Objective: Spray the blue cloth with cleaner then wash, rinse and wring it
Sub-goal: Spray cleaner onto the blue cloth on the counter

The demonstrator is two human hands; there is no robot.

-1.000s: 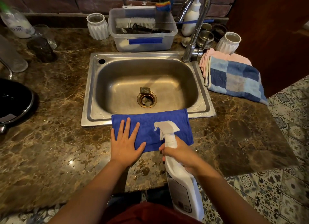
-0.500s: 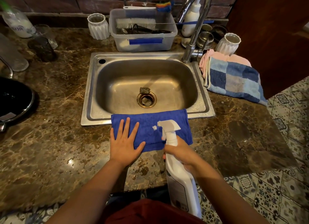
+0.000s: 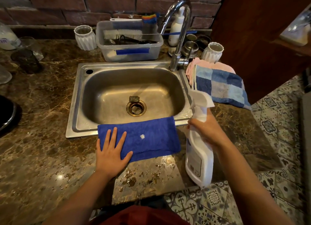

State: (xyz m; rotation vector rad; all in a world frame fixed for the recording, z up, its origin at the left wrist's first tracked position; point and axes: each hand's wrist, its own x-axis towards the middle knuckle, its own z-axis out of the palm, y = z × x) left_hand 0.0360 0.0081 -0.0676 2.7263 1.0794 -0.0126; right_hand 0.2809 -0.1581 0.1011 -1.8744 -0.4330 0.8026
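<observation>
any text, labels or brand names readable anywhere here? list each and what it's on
No text here can be read.
White plastic spray bottle in the right hand: a printed label panel, too small and blurred to read.
Clear jar with purple print at far left on the counter: purple lettering, cut off and blurred, unreadable.
Clear plastic tub with a blue tape strip: the tape is blank.
White pump bottle behind the tap: no legible print.
</observation>
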